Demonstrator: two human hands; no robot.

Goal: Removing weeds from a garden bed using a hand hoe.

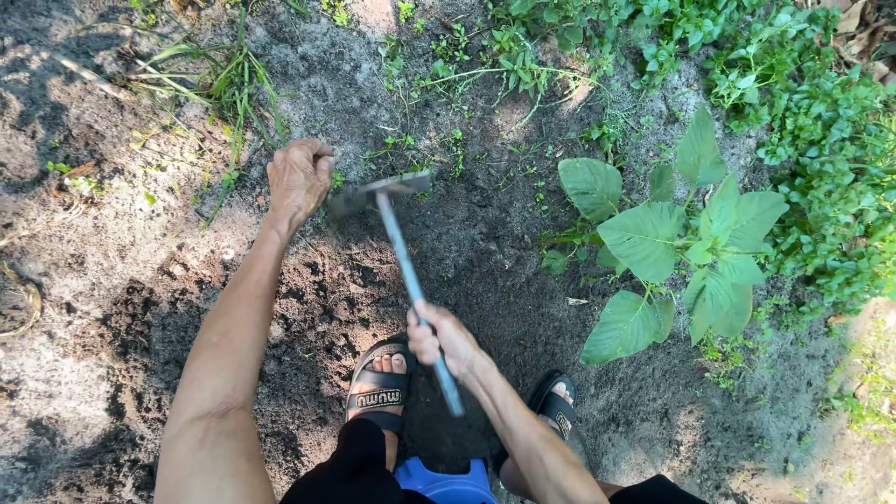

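Blue plastic, maybe a low stool [443, 483], shows nearest, between two feet in black sandals [380, 390]. Just past it, the right hand [439, 338] is closed tight around the handle of a small hoe [403, 261]. The hoe's blade rests on dark, dug soil [485, 243]. Left of the blade, the left hand [299, 177] is curled shut, but I cannot tell what it holds. Right of the hoe grows a big-leafed plant [686, 247]; weeds [523, 56] lie beyond.
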